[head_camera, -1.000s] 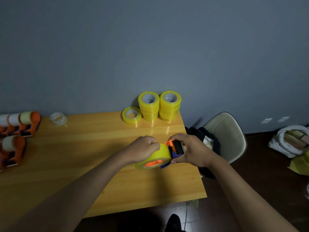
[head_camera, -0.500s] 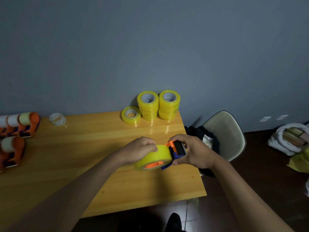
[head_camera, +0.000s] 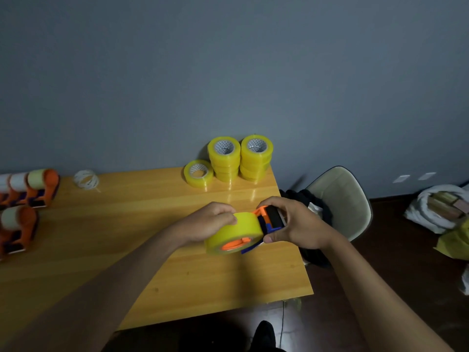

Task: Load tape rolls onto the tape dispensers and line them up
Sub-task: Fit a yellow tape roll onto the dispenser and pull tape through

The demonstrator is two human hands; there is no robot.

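Above the table's right half I hold an orange and blue tape dispenser (head_camera: 270, 221) with a yellow tape roll (head_camera: 239, 231) seated on its orange hub. My left hand (head_camera: 209, 222) grips the roll from the left, fingers curled over its top. My right hand (head_camera: 295, 223) grips the dispenser's black front end, thumb below. Two stacks of yellow tape rolls (head_camera: 239, 158) stand at the table's back edge, with a single roll (head_camera: 198, 173) beside them. Loaded orange dispensers (head_camera: 38, 185) sit in rows at the far left.
The wooden table (head_camera: 127, 237) ends just right of my hands. A small clear tape roll (head_camera: 86, 179) lies near the back left. A pale chair (head_camera: 340, 199) with dark clothing stands past the right edge. Bags (head_camera: 441, 207) lie on the dark floor at right.
My left hand's fingers have shifted slightly on top of the roll. The dispenser and roll stay in about the same spot.
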